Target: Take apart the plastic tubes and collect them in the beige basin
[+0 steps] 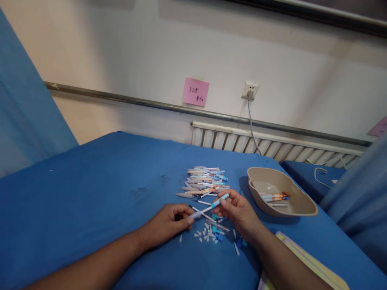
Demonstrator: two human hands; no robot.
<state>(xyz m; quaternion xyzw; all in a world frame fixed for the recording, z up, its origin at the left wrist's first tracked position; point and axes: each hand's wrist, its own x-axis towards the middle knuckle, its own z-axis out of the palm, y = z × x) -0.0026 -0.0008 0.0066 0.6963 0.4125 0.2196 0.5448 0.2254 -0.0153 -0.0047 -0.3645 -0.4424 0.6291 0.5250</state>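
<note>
Head cam (single view): looks from wearer's head, fwd & down across desk (90,201) to wall (136,52) at 12 o'clock. L hand (173,222) at approx. 7 o'clock, R hand (240,208) at 4–5, both near. View rolled: wall-mtd. rail (136,101) slopes down toward 3 o'clock.

The pen (208,208) spans from the left hand (171,221) to the right hand (240,209) over the surface (90,189). Pen pieces (201,177) lie beyond it, small tips (208,232) nearer. Right of these stands the tray (272,181), pens (275,197) in it. A cloth (314,262) lies near right. Behind the surface's far edge is the radiator (232,141), below a rail (169,106); above that, a note (196,92) sits left of a socket (250,89).
</note>
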